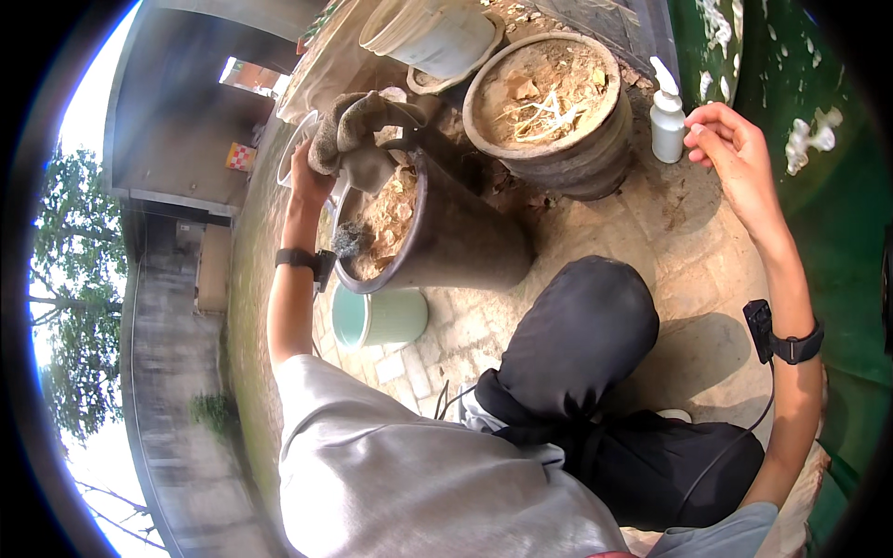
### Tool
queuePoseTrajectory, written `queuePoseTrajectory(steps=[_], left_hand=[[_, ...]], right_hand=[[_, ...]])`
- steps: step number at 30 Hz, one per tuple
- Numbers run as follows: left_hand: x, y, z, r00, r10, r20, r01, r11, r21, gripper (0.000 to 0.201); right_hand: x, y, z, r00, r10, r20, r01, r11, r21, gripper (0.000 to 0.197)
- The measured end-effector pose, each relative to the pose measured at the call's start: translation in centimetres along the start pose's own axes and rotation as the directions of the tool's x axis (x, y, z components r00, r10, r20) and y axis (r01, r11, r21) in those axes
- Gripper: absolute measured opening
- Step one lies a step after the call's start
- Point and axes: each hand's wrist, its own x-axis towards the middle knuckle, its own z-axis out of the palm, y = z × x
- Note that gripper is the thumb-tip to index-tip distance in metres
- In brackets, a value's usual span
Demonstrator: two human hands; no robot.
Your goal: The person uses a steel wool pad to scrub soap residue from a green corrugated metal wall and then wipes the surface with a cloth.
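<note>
My left hand [310, 177] grips a grey-brown work glove [349, 130] just above the rim of a dark clay pot [456, 237] filled with soil and dry leaves. My right hand [730, 149] reaches out to the right, its fingertips touching a small white pump bottle [666, 116] that stands on the paving. The fingers are pinched against the bottle's side. Both wrists wear black bands with small devices. My bent knee in dark trousers [581, 335] sits between the two arms.
A second round pot [558, 102] with dry soil and pale roots stands behind the bottle. A pale green cup [377, 316] lies below the near pot. A white bucket [437, 37] sits at the back. A green wall [819, 186] runs along the right.
</note>
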Motion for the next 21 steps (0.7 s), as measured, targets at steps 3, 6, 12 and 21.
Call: queuePoseTrajectory(steps=[3, 6, 12, 21], left_hand=[[-0.4, -1.3, 0.7, 0.997, 0.051, 0.053, -0.043, 0.988, -0.146, 0.036], [-1.9, -1.6, 5.3, 0.982, 0.104, 0.161, -0.053, 0.954, -0.294, 0.039], [-3.6, -4.0, 7.5, 0.968, -0.246, 0.048, 0.238, 0.964, 0.121, 0.037], [-3.4, -3.3, 5.9, 0.952, -0.305, 0.015, 0.284, 0.903, 0.323, 0.037]], right_hand=[[0.0, 0.8, 0.2, 1.000, 0.010, -0.003, -0.010, 1.000, 0.003, 0.011], [0.0, 1.4, -0.3, 0.999, 0.043, -0.022, -0.043, 0.998, -0.037, 0.010], [0.2, 2.7, 0.0, 0.996, 0.089, 0.001, -0.089, 0.995, -0.054, 0.009], [0.1, 3.3, 0.2, 0.997, 0.075, 0.001, -0.075, 0.996, -0.054, 0.009]])
